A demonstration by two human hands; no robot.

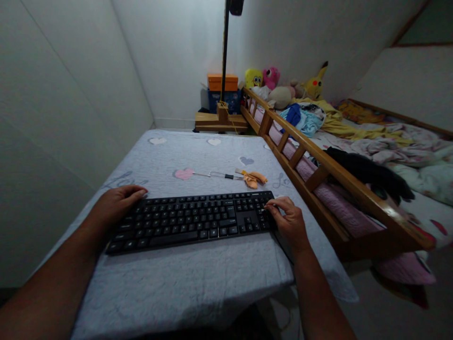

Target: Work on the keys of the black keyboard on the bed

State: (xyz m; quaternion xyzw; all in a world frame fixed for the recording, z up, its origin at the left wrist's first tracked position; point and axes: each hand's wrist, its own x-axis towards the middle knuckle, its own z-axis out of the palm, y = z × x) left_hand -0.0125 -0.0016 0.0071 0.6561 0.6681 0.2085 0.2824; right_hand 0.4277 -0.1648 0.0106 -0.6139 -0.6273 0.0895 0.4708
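A black full-size keyboard [191,219] lies slightly slanted across the cloth-covered table. My left hand [118,203] is at its far left corner, closed on that end with the fingers partly hidden. Over the number pad at the right end, my right hand [288,217] is closed in a pinch. A small, thin pale thing [264,208] shows at its fingertips, too little of it to name. Beyond the keyboard lie a thin wire tool [228,176] with a black sleeve, a small flat brush [240,171] and a crumpled orange cloth [252,179].
A pale blue tablecloth [198,283] with hearts covers the table. Along the right runs a wooden bed rail [318,165], with bedding and plush toys behind it. A wooden stand [221,120] with a black pole and an orange box [222,82] are at the back wall.
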